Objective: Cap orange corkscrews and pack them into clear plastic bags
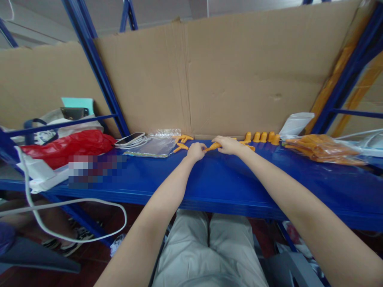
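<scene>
Both my hands meet at the far middle of the blue shelf [227,183]. My left hand [196,151] is closed in a fist on one end of a small orange plastic part [213,146]. My right hand [228,144] is closed over the other end of the same part. Just left of my hands lie a few loose orange pieces [182,142]. To the right, several orange cone-shaped pieces [262,137] stand in a row against the cardboard.
A cardboard sheet [239,75] backs the shelf. A clear plastic bag [155,145], a phone with a white cable [131,139] and a red bag [68,146] lie to the left. A bag of orange parts [323,148] lies to the right. Blue uprights [98,67] flank the bay.
</scene>
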The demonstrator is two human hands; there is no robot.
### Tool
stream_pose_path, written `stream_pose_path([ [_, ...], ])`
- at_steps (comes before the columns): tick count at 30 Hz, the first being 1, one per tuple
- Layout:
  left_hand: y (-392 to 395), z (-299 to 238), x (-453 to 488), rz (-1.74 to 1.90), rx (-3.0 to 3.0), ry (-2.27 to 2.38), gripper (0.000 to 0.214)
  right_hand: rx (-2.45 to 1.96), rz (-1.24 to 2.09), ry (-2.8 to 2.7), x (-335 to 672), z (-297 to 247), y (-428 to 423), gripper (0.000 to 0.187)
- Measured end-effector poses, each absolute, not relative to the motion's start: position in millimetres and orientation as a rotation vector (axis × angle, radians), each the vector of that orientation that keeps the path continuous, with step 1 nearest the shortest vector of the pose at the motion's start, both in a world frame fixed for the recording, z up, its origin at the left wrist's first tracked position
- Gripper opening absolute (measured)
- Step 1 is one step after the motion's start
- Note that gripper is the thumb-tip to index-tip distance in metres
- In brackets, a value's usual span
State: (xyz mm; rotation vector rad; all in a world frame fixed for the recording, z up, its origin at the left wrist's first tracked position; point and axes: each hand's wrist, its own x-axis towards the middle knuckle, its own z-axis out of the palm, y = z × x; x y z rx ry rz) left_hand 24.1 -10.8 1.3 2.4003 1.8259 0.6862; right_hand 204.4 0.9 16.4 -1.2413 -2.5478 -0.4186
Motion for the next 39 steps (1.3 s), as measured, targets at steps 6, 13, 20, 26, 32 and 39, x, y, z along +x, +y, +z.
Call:
stream_pose_path([
  [6, -10, 0, 20, 0.562, 2.186, 2.146, 0.038, -1.194, -0.303, -2.534, 208, 7, 17, 0.04],
  [13, -9, 4, 17, 0.41, 2.204, 2.028, 0.033, -1.208, -0.255, -2.53, 211, 0, 26, 0.049],
  [20, -16, 7, 23, 0.509, 2.289, 1.927, 0.023, -1.371, -0.285, -2.536, 215, 4, 16, 0.052],
  [26, -14, 2, 21, 0.611, 2.305, 1.934, 0.025, -1.421, -0.065, -2.403, 217, 10, 19, 0.045],
  [32, -8, -1, 20, 0.749, 2.337, 1.95, 0.03, -1.335, 0.311, -2.166, 226, 10, 30, 0.043],
  [39, -6, 0, 19, 0.853, 2.327, 1.911, 0.032, -1.245, 0.77, -2.061, 230, 17, 22, 0.028],
])
